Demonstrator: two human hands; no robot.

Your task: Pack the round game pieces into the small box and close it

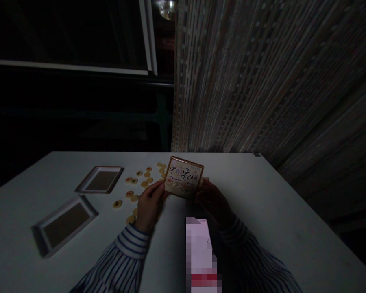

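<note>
A square game box with printed characters on its face is held tilted above the white table. My left hand grips its left edge, thumb on top. My right hand holds the box's right side from below, its fingers largely in shadow. Both wrists wear striped sleeves. Several round yellow game pieces with red or dark marks lie scattered on the table just left of and behind the box, some partly hidden by my left hand.
Two shallow open box trays lie on the table's left part, one farther back and one nearer. A blurred light rectangular object sits between my forearms. A ribbed wall or curtain stands behind the table. The room is dim.
</note>
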